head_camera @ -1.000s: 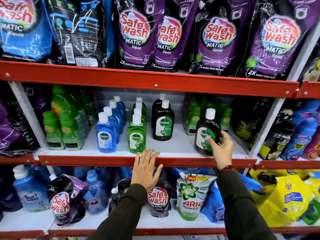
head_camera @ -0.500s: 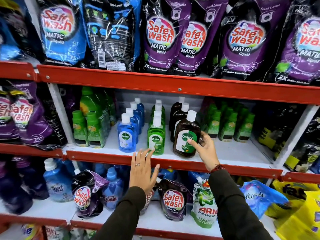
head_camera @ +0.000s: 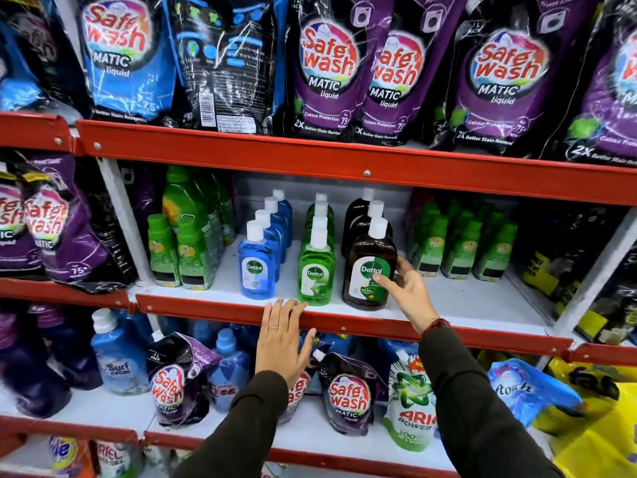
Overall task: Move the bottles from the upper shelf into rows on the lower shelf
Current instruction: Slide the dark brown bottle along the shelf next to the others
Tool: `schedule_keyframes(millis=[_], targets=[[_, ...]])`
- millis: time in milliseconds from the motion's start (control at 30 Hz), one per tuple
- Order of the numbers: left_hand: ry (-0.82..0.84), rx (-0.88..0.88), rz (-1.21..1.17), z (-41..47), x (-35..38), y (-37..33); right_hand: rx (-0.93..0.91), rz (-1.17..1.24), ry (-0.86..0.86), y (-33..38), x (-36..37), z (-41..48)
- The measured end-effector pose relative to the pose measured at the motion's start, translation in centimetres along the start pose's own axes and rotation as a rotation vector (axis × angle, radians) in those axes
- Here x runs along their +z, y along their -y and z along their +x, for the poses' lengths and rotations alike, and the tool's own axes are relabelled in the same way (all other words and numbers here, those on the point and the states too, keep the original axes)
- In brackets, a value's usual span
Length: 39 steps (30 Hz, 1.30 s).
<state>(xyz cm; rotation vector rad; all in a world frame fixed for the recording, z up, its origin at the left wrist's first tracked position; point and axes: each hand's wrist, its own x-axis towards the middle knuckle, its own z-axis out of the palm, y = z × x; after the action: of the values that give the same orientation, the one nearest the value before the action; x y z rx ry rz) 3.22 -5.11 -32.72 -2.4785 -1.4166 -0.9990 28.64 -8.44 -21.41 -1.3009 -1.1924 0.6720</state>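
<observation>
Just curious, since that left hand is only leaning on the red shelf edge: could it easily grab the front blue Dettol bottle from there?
Probably yes. The left hand rests flat on the red shelf edge, just below and slightly right of the front blue Dettol bottle. Nothing stands between them, and the bottle sits at the shelf's front.

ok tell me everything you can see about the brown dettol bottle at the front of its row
The brown Dettol bottle looks like dark, see-through plastic holding dark liquid, with a white cap and a white and green label reading Dettol. It stands upright at the front of a row of matching brown bottles, near the front edge of the white shelf, just right of the green Dettol bottle. The right hand wraps its right side in a grip, thumb across the label, fingers behind it.
</observation>
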Motion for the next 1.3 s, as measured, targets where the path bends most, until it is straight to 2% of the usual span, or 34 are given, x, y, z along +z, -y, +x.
schedule_keyframes(millis=[367,633,800,933,1000,1133,1200,1300], targets=[[-0.009,0.007,-0.006,-0.1,0.0,0.1,0.086,0.012,0.118,-0.3,-1.5,0.7],[-0.042,-0.03,-0.071,-0.1,-0.7,-1.0,0.078,-0.032,0.12,0.2,-1.4,0.4],[-0.098,0.031,-0.288,1.3,-1.8,-4.2,0.045,-0.027,0.023,0.9,-0.5,-0.9],[-0.071,0.136,-0.564,3.6,-3.0,-8.2,0.048,0.127,-0.117,1.0,0.8,-2.5],[-0.05,0.06,-0.726,4.7,-3.3,-10.2,0.074,0.2,-0.162,0.6,1.4,-3.0],[0.067,-0.267,-1.051,6.8,-3.3,-12.9,0.117,0.288,-0.165,0.6,2.2,-3.5],[0.103,-0.397,-1.143,7.7,-3.2,-13.4,0.117,0.336,-0.146,0.5,2.6,-3.5],[0.143,-0.499,-1.205,8.7,-2.4,-13.3,0.089,0.33,-0.146,-0.1,2.9,-3.6]])
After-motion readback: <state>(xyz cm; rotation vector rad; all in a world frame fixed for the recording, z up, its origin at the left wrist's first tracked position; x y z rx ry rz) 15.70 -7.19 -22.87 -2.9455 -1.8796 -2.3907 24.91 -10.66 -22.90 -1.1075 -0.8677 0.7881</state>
